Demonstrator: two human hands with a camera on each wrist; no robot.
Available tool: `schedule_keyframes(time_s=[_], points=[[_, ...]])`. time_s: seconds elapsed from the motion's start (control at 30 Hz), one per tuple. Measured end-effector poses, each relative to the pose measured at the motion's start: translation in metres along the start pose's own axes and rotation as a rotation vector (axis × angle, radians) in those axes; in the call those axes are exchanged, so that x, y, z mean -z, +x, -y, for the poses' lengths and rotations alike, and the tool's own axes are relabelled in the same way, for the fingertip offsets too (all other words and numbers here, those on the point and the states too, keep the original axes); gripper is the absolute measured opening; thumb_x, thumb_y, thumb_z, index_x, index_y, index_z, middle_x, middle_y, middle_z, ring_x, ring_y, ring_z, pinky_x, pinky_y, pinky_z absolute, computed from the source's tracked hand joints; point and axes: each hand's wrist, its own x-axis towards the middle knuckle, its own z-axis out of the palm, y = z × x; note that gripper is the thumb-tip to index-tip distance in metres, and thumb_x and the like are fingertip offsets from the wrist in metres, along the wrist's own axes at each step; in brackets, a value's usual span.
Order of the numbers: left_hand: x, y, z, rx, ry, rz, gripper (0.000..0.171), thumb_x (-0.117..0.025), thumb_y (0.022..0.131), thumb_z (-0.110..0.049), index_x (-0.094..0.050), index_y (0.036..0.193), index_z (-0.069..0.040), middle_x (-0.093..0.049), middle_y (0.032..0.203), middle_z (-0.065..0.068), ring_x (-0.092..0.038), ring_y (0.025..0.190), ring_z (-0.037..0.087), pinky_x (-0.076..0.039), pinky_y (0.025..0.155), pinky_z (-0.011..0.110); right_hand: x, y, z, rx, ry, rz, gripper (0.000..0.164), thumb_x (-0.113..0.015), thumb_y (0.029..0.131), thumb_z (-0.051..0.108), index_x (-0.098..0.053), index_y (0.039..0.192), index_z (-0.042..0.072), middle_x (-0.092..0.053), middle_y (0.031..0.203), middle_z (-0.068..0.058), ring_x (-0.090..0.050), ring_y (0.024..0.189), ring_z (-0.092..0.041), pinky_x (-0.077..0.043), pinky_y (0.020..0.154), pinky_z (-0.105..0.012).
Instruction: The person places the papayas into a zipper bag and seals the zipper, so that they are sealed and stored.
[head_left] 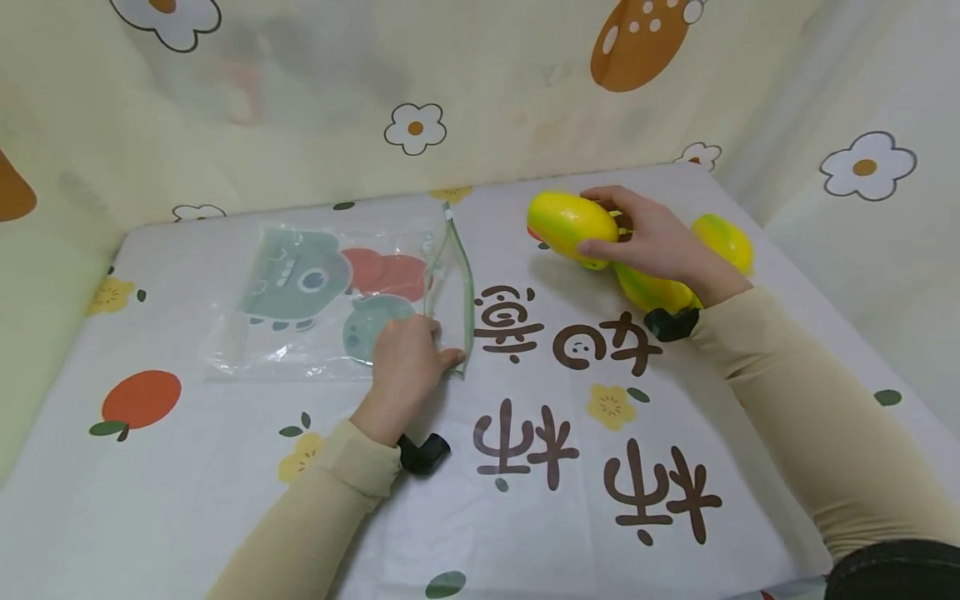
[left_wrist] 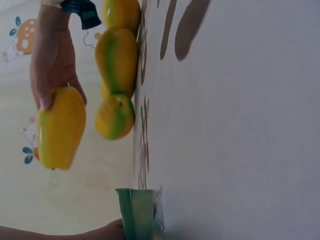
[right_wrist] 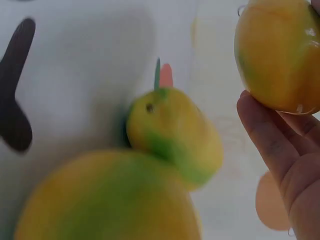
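My right hand (head_left: 652, 237) grips a glossy yellow mango (head_left: 568, 222) by one end, raised over the far right of the table. In the left wrist view this mango (left_wrist: 62, 127) hangs clear of the others. Below and beside the right hand lie more yellow-green mangoes, one (head_left: 651, 286) partly hidden by it and another (head_left: 723, 240) farther right. My left hand (head_left: 408, 367) pinches the near end of the mouth of a clear zip bag (head_left: 300, 342) printed with green and red cartoon figures. The bag lies flat, its green-edged mouth (head_left: 468, 292) parted and facing right.
A white printed cloth (head_left: 525, 533) with brown characters, flowers and fruit covers the table. Patterned cream curtains (head_left: 315, 125) rise at the back and sides. A black strap piece (head_left: 425, 454) sits at the left wrist, and another (head_left: 670, 324) at the right.
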Motion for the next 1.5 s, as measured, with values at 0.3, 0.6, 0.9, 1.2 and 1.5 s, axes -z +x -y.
schedule_keyframes(time_s=[0.3, 0.6, 0.9, 1.2, 1.5], points=[[-0.004, -0.001, 0.002, 0.015, -0.070, -0.014, 0.039, -0.091, 0.076, -0.031, -0.080, 0.104, -0.005, -0.075, 0.091, 0.017, -0.067, 0.085, 0.037, -0.053, 0.072, 0.045, -0.025, 0.016, -0.001, 0.058, 0.029, 0.049, 0.072, -0.075, 0.094, 0.032, -0.040, 0.153, 0.010, -0.050, 0.146, -0.013, -0.055, 0.129, -0.033, -0.044, 0.111, -0.049], [-0.004, -0.004, 0.005, 0.035, -0.098, -0.010, 0.045, -0.090, 0.078, -0.029, -0.078, 0.114, -0.005, -0.076, 0.099, 0.016, -0.066, 0.088, 0.035, -0.052, 0.075, 0.044, -0.051, 0.033, 0.001, 0.113, 0.091, 0.104, 0.066, -0.077, 0.092, 0.023, -0.046, 0.150, 0.012, -0.052, 0.144, -0.012, -0.055, 0.124, -0.033, -0.047, 0.108, -0.048], [-0.005, -0.002, 0.006, 0.059, -0.093, 0.011, 0.053, -0.089, 0.079, -0.030, -0.074, 0.123, -0.004, -0.076, 0.116, 0.016, -0.068, 0.099, 0.035, -0.054, 0.085, 0.043, -0.071, 0.045, 0.008, 0.138, 0.060, 0.153, 0.069, -0.078, 0.091, 0.028, -0.047, 0.151, 0.013, -0.053, 0.146, -0.010, -0.056, 0.121, -0.031, -0.048, 0.109, -0.048], [-0.005, -0.002, 0.006, 0.055, -0.085, 0.000, 0.053, -0.090, 0.078, -0.030, -0.074, 0.122, -0.005, -0.076, 0.116, 0.016, -0.069, 0.101, 0.038, -0.055, 0.086, 0.045, -0.086, 0.057, 0.019, 0.122, 0.006, 0.157, 0.070, -0.077, 0.089, 0.031, -0.045, 0.146, 0.005, -0.052, 0.145, -0.013, -0.057, 0.124, -0.030, -0.051, 0.108, -0.046], [-0.003, -0.001, 0.006, 0.047, -0.095, 0.000, 0.053, -0.090, 0.078, -0.029, -0.074, 0.122, -0.003, -0.076, 0.116, 0.016, -0.069, 0.100, 0.036, -0.056, 0.086, 0.044, -0.096, 0.068, 0.031, 0.093, -0.020, 0.134, 0.068, -0.074, 0.092, 0.040, -0.045, 0.144, 0.006, -0.053, 0.146, -0.014, -0.056, 0.128, -0.031, -0.048, 0.110, -0.046]])
